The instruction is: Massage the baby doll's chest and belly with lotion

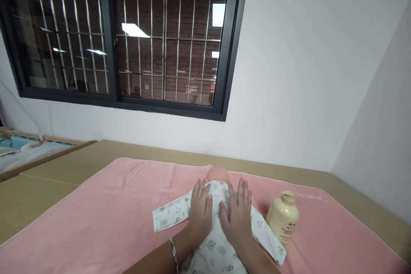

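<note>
- Head view: we look down at a doll (pixel 217 176) lying on its back on a pink towel (pixel 105 218). The doll wears a white suit with little pictures (pixel 214 246). We only see the top of its head past our fingers.
- Our left hand (pixel 201 212) lies flat on the doll's chest, fingers spread wide. It grips nothing. There is a thin bangle (pixel 174 253) on that wrist.
- Our right hand (pixel 238 214) lies flat just beside the left one, also on the chest. Its fingers are wide too, and it has hold of nothing.
- One sleeve (pixel 170 215) of the suit sticks out to the left, flat on the towel. The other side (pixel 268 239) spreads to the right.
- A yellow bottle (pixel 283 217) stands on the towel, near our right hand but not touching it.
- The towel lies on a brown table (pixel 48 180). Behind it are a white wall and a dark window with bars (pixel 128 38).
- We think we are pressing or smoothing the suit on the doll's chest. A next move would need soft, even hands, so the doll stays in the middle and the bottle is not bumped.
</note>
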A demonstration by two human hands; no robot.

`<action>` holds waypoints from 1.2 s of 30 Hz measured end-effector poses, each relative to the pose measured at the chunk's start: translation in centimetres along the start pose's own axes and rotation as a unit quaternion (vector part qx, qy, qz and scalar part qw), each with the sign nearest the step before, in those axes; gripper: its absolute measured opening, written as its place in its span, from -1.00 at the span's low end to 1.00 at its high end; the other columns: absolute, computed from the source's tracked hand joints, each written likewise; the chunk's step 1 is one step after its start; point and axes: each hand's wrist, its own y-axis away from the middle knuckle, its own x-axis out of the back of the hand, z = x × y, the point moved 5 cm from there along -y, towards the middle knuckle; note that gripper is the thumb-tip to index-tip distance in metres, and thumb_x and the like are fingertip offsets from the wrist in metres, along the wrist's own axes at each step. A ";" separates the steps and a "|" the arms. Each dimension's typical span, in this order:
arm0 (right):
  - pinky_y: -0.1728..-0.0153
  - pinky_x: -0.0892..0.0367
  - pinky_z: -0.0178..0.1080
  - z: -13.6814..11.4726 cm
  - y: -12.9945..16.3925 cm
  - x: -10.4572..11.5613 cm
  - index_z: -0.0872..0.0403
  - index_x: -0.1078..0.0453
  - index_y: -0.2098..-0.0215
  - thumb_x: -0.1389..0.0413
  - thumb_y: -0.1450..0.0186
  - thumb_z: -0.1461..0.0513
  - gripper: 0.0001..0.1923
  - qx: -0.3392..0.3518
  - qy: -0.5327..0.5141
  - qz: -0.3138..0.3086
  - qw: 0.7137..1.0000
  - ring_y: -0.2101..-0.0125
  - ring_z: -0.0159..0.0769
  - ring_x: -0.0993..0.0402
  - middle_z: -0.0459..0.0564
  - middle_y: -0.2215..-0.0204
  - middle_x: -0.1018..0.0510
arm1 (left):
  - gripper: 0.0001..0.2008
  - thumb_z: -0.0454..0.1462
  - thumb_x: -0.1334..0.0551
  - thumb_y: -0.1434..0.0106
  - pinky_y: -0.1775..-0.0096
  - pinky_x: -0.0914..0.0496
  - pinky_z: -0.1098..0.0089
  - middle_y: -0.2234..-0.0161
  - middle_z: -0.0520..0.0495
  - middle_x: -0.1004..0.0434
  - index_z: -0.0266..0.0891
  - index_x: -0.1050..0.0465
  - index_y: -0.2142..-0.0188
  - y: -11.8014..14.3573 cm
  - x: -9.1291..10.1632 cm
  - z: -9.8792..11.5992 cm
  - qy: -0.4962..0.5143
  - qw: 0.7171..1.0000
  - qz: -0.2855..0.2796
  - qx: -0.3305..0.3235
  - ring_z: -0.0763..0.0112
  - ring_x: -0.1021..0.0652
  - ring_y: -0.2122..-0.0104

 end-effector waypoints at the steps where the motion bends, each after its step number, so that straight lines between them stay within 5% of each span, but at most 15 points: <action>1: -0.29 0.27 0.24 0.0 0.0 0.0 0.20 -0.15 -0.30 0.15 -0.37 0.13 -0.41 0.003 0.000 -0.002 1.000 -0.39 0.06 0.48 0.19 -0.42 0.25 | -0.56 -0.23 0.11 -0.44 -0.30 -0.13 -0.04 -0.30 -0.14 -0.22 -0.20 -0.31 -0.20 0.0 0.0 0.0 0.007 1.000 0.000 -0.001 0.19 -0.12 -0.35; 9: -0.31 0.14 0.13 -0.5 -0.6 -1.9 -0.10 -0.10 -0.35 0.19 -0.42 0.10 -0.46 0.074 -0.058 -0.258 0.962 -0.37 -0.13 0.14 -0.10 -0.36 -0.10 | -0.56 -0.20 0.10 -0.44 -0.31 -0.10 -0.03 -0.28 -0.16 -0.27 -0.19 -0.30 -0.21 0.3 0.0 -0.2 0.070 0.997 0.037 0.001 0.18 -0.17 -0.32; 15: -0.32 0.23 0.18 -0.3 -0.7 -1.3 0.05 -0.01 -0.39 0.15 -0.37 0.16 -0.37 0.008 -0.008 -0.178 0.984 -0.40 -0.01 0.38 0.00 -0.41 0.10 | -0.57 -0.19 0.08 -0.44 -0.32 -0.06 -0.01 -0.28 -0.14 -0.26 -0.18 -0.32 -0.20 0.2 -0.1 -0.4 0.090 0.995 0.031 0.009 0.19 -0.16 -0.33; 20: -0.32 0.14 0.10 -0.3 -0.5 -2.3 0.01 -0.09 -0.37 0.15 -0.38 0.14 -0.41 0.014 -0.037 -0.242 0.969 -0.37 -0.08 0.14 -0.03 -0.37 -0.06 | -0.57 -0.19 0.07 -0.43 -0.32 -0.04 -0.02 -0.28 -0.15 -0.26 -0.19 -0.34 -0.18 0.1 -0.1 -0.4 0.098 0.995 0.023 0.015 0.18 -0.15 -0.33; 24: -0.33 0.21 0.15 0.1 -0.6 -1.9 0.07 -0.04 -0.39 0.11 -0.36 0.16 -0.37 -0.014 -0.016 -0.178 0.984 -0.39 -0.01 0.32 0.01 -0.41 0.11 | -0.58 -0.18 0.06 -0.43 -0.32 -0.03 -0.02 -0.28 -0.14 -0.26 -0.17 -0.34 -0.18 0.2 0.0 -0.4 0.108 0.994 0.025 0.025 0.18 -0.14 -0.33; 29: -0.32 0.09 0.10 -0.3 -0.2 -2.2 0.08 -0.14 -0.34 0.15 -0.38 0.17 -0.42 0.022 -0.050 -0.212 0.976 -0.37 -0.07 0.10 0.04 -0.36 -0.10 | -0.58 -0.19 0.06 -0.43 -0.32 -0.05 -0.03 -0.26 -0.14 -0.29 -0.17 -0.36 -0.16 0.2 0.0 -0.4 0.105 0.994 0.027 0.022 0.18 -0.16 -0.33; 33: -0.31 0.09 0.16 0.2 -0.3 -1.6 0.20 -0.10 -0.35 0.11 -0.37 0.13 -0.38 -0.008 -0.036 -0.108 0.993 -0.39 0.03 0.32 0.14 -0.40 0.10 | -0.59 -0.18 0.06 -0.43 -0.32 -0.05 -0.04 -0.27 -0.12 -0.28 -0.15 -0.36 -0.16 0.2 0.0 -0.6 0.100 0.994 0.030 0.025 0.19 -0.16 -0.33; 36: -0.30 0.04 0.14 0.2 -0.1 -2.1 0.18 -0.14 -0.34 0.12 -0.40 0.09 -0.39 0.011 -0.053 -0.133 0.990 -0.38 0.01 0.21 0.15 -0.38 0.02 | -0.59 -0.19 0.07 -0.43 -0.32 -0.06 -0.04 -0.27 -0.12 -0.27 -0.15 -0.37 -0.15 0.2 -0.1 -0.7 0.090 0.995 0.028 0.021 0.19 -0.15 -0.33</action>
